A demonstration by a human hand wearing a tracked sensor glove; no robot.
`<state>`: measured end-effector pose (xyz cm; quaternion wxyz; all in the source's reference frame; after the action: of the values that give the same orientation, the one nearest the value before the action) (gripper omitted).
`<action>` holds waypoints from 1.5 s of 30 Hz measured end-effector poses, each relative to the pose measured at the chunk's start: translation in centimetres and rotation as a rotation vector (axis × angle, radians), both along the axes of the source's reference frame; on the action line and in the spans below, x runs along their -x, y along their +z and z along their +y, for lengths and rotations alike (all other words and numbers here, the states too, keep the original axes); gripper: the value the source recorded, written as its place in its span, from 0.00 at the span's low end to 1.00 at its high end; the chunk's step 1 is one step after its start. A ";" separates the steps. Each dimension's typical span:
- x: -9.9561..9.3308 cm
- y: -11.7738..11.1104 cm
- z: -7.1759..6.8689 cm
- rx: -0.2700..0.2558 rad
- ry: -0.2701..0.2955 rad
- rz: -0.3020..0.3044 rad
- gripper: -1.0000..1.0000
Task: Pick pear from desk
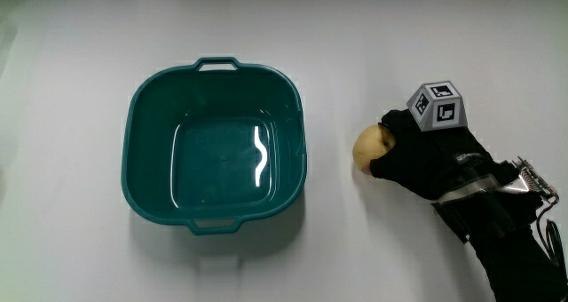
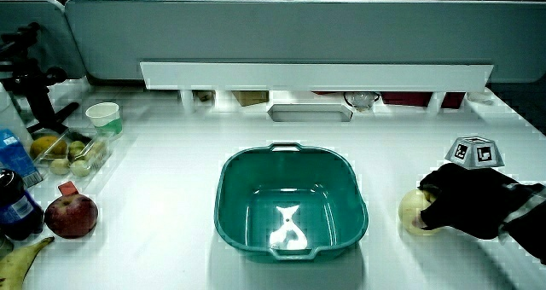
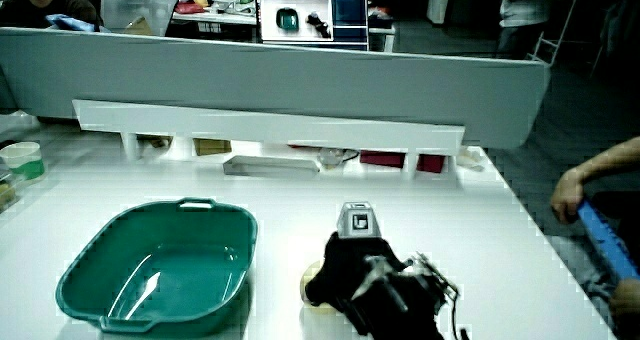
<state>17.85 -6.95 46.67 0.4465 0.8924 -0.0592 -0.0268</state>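
Note:
A pale yellow pear (image 1: 366, 147) lies on the white desk beside the teal basin (image 1: 145, 115); it also shows in both side views as a pear (image 2: 415, 210) and a pear (image 3: 312, 278). The gloved hand (image 1: 397, 151) lies over the pear with its fingers curled around it, and the pear rests on the desk. The patterned cube (image 1: 438, 104) sits on the back of the hand. Most of the pear is hidden under the fingers.
The teal basin (image 2: 230, 184) holds nothing. At the desk's edge in a side view lie a red apple (image 2: 71, 215), a banana (image 2: 21, 258), a box of small fruit (image 2: 72, 152), a paper cup (image 2: 104, 115) and a dark bottle (image 2: 15, 203). A white tray (image 2: 308, 112) sits by the partition.

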 end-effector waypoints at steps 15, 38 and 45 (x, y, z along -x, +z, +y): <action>0.6 0.7 0.7 -0.004 0.003 -0.001 1.00; 1.1 -1.5 -0.2 -0.166 -0.052 -0.065 1.00; 1.9 -5.1 -1.7 -0.237 -0.057 -0.112 1.00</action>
<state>16.00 -8.64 41.57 0.3329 0.9370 -0.1060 0.0036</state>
